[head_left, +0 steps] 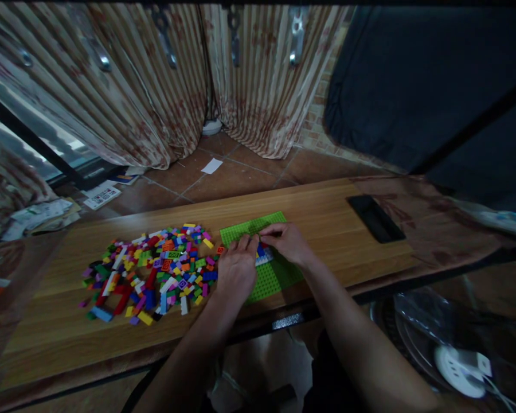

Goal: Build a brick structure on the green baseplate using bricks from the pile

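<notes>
A green studded baseplate [265, 282] lies on the wooden table under both hands. Blue and white toy bricks [264, 256] are built up on its middle, partly covered by my fingers. My left hand [239, 265] reaches over the plate's left side, its fingers bent and their tips close to my right fingertips. From the right, my right hand [289, 241] pinches thumb and finger together just above the built bricks. Whatever small piece sits between the fingertips is too small and hidden to name. Left of my left hand spreads a large heap of loose toy bricks [165, 267] in many colours.
A black tray-like object [375, 218] lies on the right part of the wooden table [327, 218]. Beyond the far edge are a tiled floor, a white paper [212, 166] and striped curtains [258, 86]. A white power strip [460, 371] is below at the right.
</notes>
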Demonstrator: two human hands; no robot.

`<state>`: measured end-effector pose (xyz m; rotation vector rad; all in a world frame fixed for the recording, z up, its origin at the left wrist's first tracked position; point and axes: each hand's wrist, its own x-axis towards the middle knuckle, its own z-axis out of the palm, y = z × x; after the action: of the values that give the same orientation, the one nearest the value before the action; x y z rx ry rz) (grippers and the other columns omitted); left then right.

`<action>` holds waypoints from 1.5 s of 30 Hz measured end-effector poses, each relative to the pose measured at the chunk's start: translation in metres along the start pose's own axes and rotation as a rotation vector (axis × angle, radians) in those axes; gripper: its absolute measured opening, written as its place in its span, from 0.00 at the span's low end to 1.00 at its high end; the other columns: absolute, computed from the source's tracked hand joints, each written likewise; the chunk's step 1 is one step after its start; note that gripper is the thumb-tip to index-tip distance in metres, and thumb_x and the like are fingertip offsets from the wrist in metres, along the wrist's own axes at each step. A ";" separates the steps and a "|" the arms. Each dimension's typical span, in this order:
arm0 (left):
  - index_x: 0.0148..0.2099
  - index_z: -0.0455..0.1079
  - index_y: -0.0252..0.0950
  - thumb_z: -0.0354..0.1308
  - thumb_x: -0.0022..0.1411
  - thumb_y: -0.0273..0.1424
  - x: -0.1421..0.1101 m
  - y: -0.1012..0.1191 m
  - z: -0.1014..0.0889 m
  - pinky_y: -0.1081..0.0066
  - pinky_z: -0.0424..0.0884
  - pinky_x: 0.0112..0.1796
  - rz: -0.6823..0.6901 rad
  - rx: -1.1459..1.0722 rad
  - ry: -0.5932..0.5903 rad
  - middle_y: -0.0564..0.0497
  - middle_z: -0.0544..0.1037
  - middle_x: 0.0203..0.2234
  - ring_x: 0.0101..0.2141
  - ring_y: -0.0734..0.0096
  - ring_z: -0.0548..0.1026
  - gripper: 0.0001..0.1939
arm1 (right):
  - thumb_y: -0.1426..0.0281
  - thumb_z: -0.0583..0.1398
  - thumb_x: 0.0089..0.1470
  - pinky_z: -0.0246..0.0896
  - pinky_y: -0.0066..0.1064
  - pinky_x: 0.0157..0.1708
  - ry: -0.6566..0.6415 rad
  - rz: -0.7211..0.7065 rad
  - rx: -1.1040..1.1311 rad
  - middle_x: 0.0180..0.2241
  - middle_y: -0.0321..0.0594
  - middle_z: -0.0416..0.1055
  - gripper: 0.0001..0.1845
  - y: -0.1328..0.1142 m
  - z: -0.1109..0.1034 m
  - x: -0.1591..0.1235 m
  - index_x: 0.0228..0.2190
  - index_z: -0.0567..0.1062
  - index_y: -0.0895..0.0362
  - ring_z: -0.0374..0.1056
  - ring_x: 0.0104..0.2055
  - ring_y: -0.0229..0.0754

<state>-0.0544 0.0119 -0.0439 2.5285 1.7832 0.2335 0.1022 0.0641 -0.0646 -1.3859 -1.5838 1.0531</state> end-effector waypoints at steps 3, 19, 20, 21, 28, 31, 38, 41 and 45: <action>0.61 0.62 0.38 0.44 0.63 0.21 0.000 0.002 0.001 0.58 0.71 0.46 -0.014 0.001 0.001 0.44 0.71 0.55 0.47 0.58 0.72 0.25 | 0.73 0.64 0.46 0.66 0.31 0.35 -0.014 -0.004 0.007 0.27 0.36 0.78 0.04 0.001 0.000 0.001 0.27 0.80 0.56 0.71 0.30 0.37; 0.62 0.59 0.30 0.49 0.62 0.27 -0.002 -0.017 -0.005 0.57 0.71 0.51 -0.242 -0.519 0.080 0.38 0.74 0.51 0.48 0.58 0.75 0.26 | 0.64 0.57 0.52 0.66 0.32 0.34 0.219 0.057 0.088 0.29 0.39 0.76 0.13 0.015 -0.012 0.003 0.34 0.79 0.58 0.71 0.33 0.42; 0.62 0.60 0.30 0.49 0.62 0.26 -0.001 -0.017 -0.006 0.57 0.71 0.50 -0.265 -0.552 0.065 0.38 0.75 0.50 0.47 0.58 0.75 0.26 | 0.64 0.57 0.52 0.66 0.32 0.33 0.205 0.059 0.052 0.29 0.39 0.76 0.14 0.015 -0.011 0.003 0.33 0.79 0.58 0.71 0.33 0.42; 0.62 0.60 0.30 0.49 0.61 0.25 0.000 -0.017 -0.007 0.58 0.71 0.50 -0.282 -0.585 0.053 0.39 0.76 0.49 0.46 0.59 0.76 0.26 | 0.64 0.57 0.52 0.66 0.32 0.32 0.184 0.064 0.020 0.29 0.39 0.76 0.14 0.015 -0.010 0.002 0.33 0.79 0.58 0.72 0.32 0.42; 0.60 0.63 0.34 0.48 0.61 0.24 0.005 -0.011 0.002 0.62 0.72 0.49 -0.283 -0.771 0.076 0.42 0.77 0.48 0.44 0.64 0.77 0.24 | 0.62 0.54 0.55 0.66 0.33 0.30 0.183 0.083 -0.167 0.30 0.41 0.77 0.17 0.014 -0.006 -0.001 0.36 0.79 0.58 0.71 0.29 0.42; 0.59 0.64 0.35 0.48 0.61 0.24 0.004 -0.009 0.003 0.62 0.73 0.48 -0.276 -0.801 0.080 0.43 0.77 0.48 0.43 0.65 0.78 0.23 | 0.62 0.54 0.55 0.66 0.34 0.32 0.224 0.048 -0.228 0.30 0.43 0.77 0.18 0.015 -0.009 0.000 0.36 0.79 0.58 0.72 0.31 0.44; 0.56 0.67 0.35 0.49 0.60 0.22 0.001 -0.039 -0.011 0.63 0.71 0.51 -0.296 -0.799 0.188 0.45 0.78 0.47 0.46 0.65 0.76 0.22 | 0.63 0.56 0.56 0.66 0.37 0.38 0.449 -0.118 -0.140 0.34 0.45 0.78 0.15 -0.007 -0.002 -0.006 0.36 0.79 0.58 0.72 0.35 0.45; 0.54 0.69 0.31 0.50 0.59 0.24 0.001 -0.069 -0.018 0.62 0.72 0.49 -0.383 -0.843 0.341 0.43 0.79 0.43 0.44 0.64 0.77 0.20 | 0.64 0.56 0.58 0.66 0.35 0.39 0.455 -0.299 -0.137 0.35 0.42 0.77 0.13 -0.029 0.015 -0.017 0.36 0.78 0.56 0.71 0.36 0.43; 0.50 0.71 0.30 0.54 0.58 0.28 -0.002 -0.100 -0.031 0.62 0.73 0.46 -0.524 -0.960 0.544 0.43 0.80 0.39 0.39 0.65 0.78 0.18 | 0.69 0.55 0.60 0.65 0.32 0.39 0.166 -0.463 -0.180 0.34 0.40 0.76 0.11 -0.050 0.048 -0.032 0.37 0.78 0.54 0.71 0.37 0.40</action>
<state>-0.1529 0.0424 -0.0251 1.3529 1.7443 1.4225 0.0436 0.0245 -0.0367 -1.1059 -1.7898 0.5183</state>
